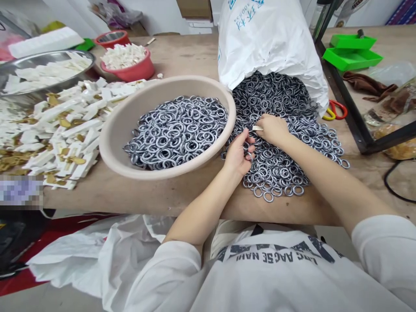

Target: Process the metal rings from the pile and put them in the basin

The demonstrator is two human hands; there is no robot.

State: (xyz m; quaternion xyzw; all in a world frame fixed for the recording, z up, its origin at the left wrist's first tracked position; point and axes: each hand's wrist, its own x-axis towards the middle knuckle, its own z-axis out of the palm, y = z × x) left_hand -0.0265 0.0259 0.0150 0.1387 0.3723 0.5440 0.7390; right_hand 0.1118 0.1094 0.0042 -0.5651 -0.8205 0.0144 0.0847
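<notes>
Both hands work over a heap of grey rings (274, 169) spilled on the table from the mouth of a white sack (269, 47). My left hand (238, 154) is curled at the heap's left side, with one or more rings in its bent fingers. Close by, my right hand (273, 129) pinches a small pale flat strip (258, 128), whose kind I cannot make out. The strip's end is near my left thumb. A large beige basin (112, 162) full of the same rings stands just left of my left hand.
White plastic pieces (86, 141) with tan bits lie piled at left. Behind them are a metal bowl (94, 71) and a red bowl (130, 73) of white pieces. Scissors (338, 109), a black metal frame (346, 95) and green trays (352, 58) are at right.
</notes>
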